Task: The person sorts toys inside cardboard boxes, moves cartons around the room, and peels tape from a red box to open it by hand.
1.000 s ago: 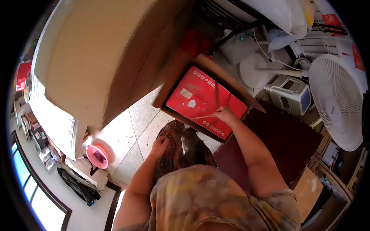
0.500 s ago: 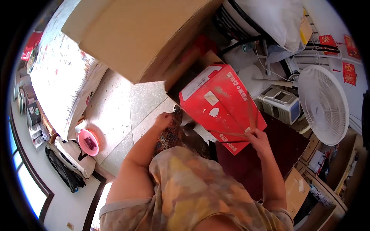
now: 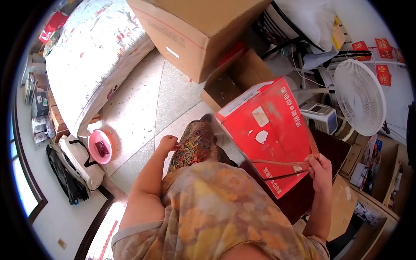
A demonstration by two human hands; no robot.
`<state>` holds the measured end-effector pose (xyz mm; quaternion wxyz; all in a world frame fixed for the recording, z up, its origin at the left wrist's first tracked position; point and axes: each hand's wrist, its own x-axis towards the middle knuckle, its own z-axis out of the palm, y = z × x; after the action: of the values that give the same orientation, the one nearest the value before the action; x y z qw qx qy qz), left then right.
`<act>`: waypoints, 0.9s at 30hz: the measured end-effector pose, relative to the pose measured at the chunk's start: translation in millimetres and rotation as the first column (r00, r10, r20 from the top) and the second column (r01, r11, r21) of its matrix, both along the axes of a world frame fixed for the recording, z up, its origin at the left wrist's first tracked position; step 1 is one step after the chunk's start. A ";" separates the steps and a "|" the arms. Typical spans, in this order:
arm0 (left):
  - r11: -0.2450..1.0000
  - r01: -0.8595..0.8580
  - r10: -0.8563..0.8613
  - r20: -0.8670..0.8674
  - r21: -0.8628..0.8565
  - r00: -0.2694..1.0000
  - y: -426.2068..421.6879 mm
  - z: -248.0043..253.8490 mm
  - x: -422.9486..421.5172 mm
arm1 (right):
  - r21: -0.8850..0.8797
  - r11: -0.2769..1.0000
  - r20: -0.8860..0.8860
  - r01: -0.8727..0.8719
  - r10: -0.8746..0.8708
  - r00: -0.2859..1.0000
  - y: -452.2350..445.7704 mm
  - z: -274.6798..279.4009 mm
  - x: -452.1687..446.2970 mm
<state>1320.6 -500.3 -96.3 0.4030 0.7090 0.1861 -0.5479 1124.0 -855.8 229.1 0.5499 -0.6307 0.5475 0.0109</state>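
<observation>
My right hand [image 3: 320, 170] is closed around a pinkish-orange strap [image 3: 277, 164] at the near right side of a red cardboard box [image 3: 271, 134]. The strap runs over the box, and a dark cord [image 3: 284, 175] also crosses its near end. The box is tilted, with white lettering and torn pale patches on its face. Under its right side shows a dark red surface [image 3: 331, 147]; whether the box rests on it I cannot tell. My left hand [image 3: 168, 142] hangs beside my patterned trouser leg, fingers curled, with nothing visible in them.
An open brown carton [image 3: 236, 80] stands beyond the red box, and a large carton [image 3: 186, 47] behind that. A white fan [image 3: 359, 97] and a boxy appliance [image 3: 320, 117] are to the right. On the left are a bed [image 3: 93, 56] and a pink basin [image 3: 99, 146] on the floor.
My right hand has moved right and nearer to me with the strap, pulling it taut. The red box has shifted right and nearer. My left hand has moved slightly left and down.
</observation>
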 end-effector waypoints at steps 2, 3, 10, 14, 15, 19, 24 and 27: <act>0.999 0.046 -0.045 -0.017 0.012 0.999 12.0 -1.5 0.5 | 0.012 1.000 0.027 0.013 -0.013 1.000 12.2 -5.2 -8.7; 0.999 0.028 -0.027 0.035 -0.037 0.999 20.1 -3.1 4.1 | 0.033 0.999 0.052 0.024 -0.026 0.998 20.9 -8.7 -10.0; 0.995 0.069 -0.064 0.067 -0.068 0.996 73.5 -12.7 67.9 | 0.078 0.992 -0.136 0.094 -0.083 0.987 105.8 -37.0 13.8; 0.987 0.161 -0.160 0.051 -0.025 0.986 112.2 -10.1 109.7 | 0.097 0.983 -0.192 0.156 -0.135 0.972 161.0 -68.5 15.3; 0.987 0.159 -0.158 0.057 -0.014 0.986 123.7 -11.4 123.8 | 0.101 0.976 -0.201 0.191 -0.168 0.965 172.1 -79.4 12.6; 0.955 0.289 -0.293 0.064 0.064 0.954 151.9 -12.3 161.6 | 0.043 0.983 -0.146 0.177 -0.169 0.975 211.5 -130.7 16.7; 0.937 0.349 -0.350 0.137 0.029 0.927 175.8 -7.4 168.9 | 0.027 0.999 -0.173 0.022 -0.017 0.985 247.2 -202.4 37.8; 0.875 0.482 -0.463 0.203 -0.052 0.863 187.5 8.0 154.1 | -0.006 0.995 -0.151 -0.097 0.095 0.984 266.0 -255.7 51.0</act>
<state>1474.7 -312.8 -88.3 0.3070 0.7593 -0.0594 -0.5706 1175.0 -589.8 -26.7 0.5014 -0.6574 0.5566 0.0813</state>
